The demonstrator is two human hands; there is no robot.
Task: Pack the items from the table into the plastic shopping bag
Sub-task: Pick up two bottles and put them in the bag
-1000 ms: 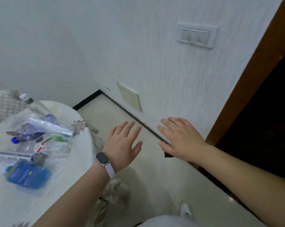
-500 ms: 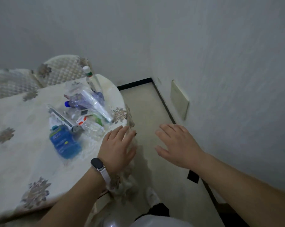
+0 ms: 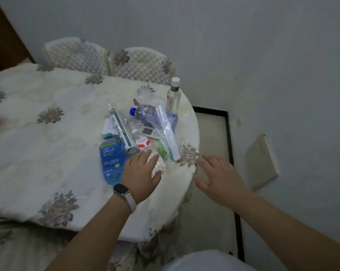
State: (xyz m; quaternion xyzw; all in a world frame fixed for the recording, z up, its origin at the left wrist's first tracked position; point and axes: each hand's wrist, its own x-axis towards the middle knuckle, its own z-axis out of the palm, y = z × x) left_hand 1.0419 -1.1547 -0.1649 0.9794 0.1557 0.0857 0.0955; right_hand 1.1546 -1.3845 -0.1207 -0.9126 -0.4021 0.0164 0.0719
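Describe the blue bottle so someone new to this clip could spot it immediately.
On the floral-clothed table, find the cluster near the wall. The blue bottle lies flat at its left, beside the left hand; only it is bright blue, teal-capped.

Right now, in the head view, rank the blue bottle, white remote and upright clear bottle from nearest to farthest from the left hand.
1. Blue bottle, lying just left of the left hand.
2. White remote, beyond the fingers.
3. Upright clear bottle, far across the table.
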